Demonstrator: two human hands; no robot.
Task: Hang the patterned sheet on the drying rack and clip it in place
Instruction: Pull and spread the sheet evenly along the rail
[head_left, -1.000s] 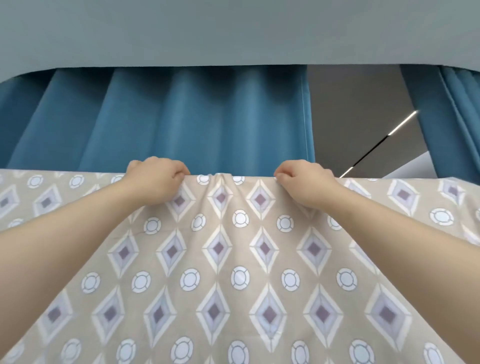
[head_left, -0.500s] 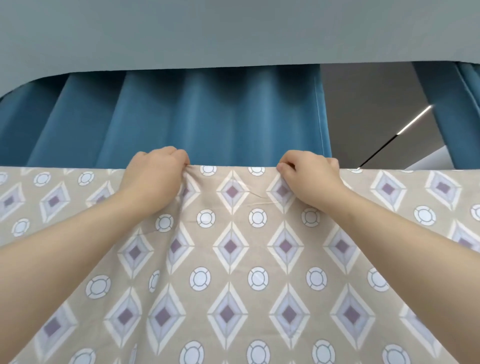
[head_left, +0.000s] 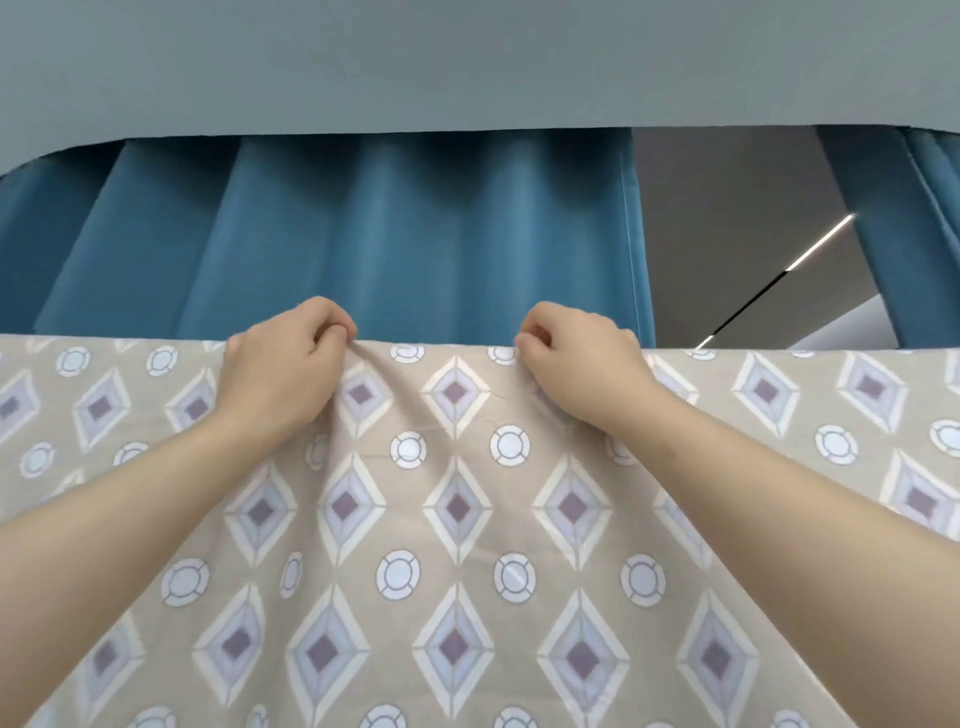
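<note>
Forearms: my two forearms (head_left: 104, 519) reach up and forward over the cloth, one from each lower corner.
Sheet body: the patterned sheet (head_left: 457, 519) lies below both hands and nearer to me, sloping up and away to them.
Long axis: its top edge runs side to side, passing through both hands and on past each of them.
Left hand: my left hand (head_left: 283, 369) has its fingers curled, and thumb and forefinger pinch the top edge.
Right hand: my right hand (head_left: 576, 364) is curled the same way and pinches the same edge, well apart from the left.
Nearer hand: they sit level on the edge, and I cannot call either nearer.
Between the hands: the cloth puckers in soft folds running down from the left pinch.
Drying rack: hidden; I judge it lies under that top edge, right beneath my knuckles.
Coming move: I judge it runs along the edge, outward from each hand; no clips are in view.
Beyond the hands: a blue curtain (head_left: 405, 234) hangs in folds, with a grey soffit (head_left: 467, 62) above it.
Far right of the right hand: a light strip (head_left: 821, 241) slants upward.
</note>
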